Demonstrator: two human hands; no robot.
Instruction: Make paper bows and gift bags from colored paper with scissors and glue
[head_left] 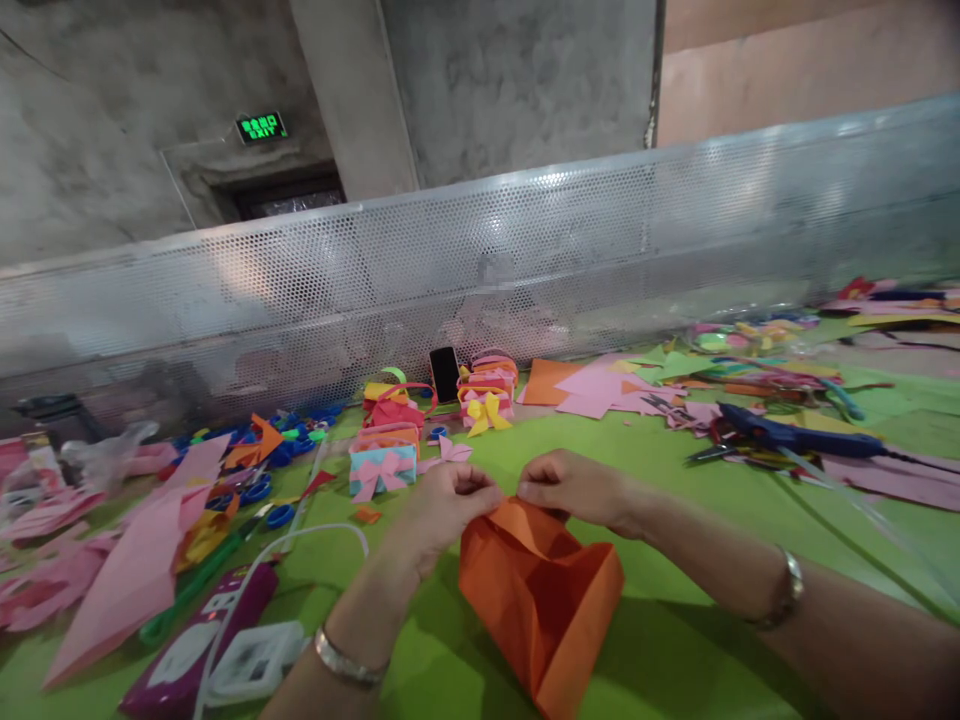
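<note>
Both my hands pinch the far edge of a folded orange paper (540, 590), whose open, pocket-like side faces me above the green tabletop. My left hand (454, 500) is closed on its far left corner. Just to the right, my right hand (574, 485) grips the same edge, thumb and fingers pressed together. Beyond my left hand stands a small blue paper bag (382, 472) with a pink bow. Little paper bags in red (390, 408) and pink with a yellow bow (487, 400) sit farther back.
A blue hot glue gun (799, 435) lies at the right with its cord, near scissors (709, 455). At left are a purple power strip (199, 640), a white box (255, 662) and pink paper (142, 575). A phone (445, 375) leans by the perforated metal barrier (480, 270).
</note>
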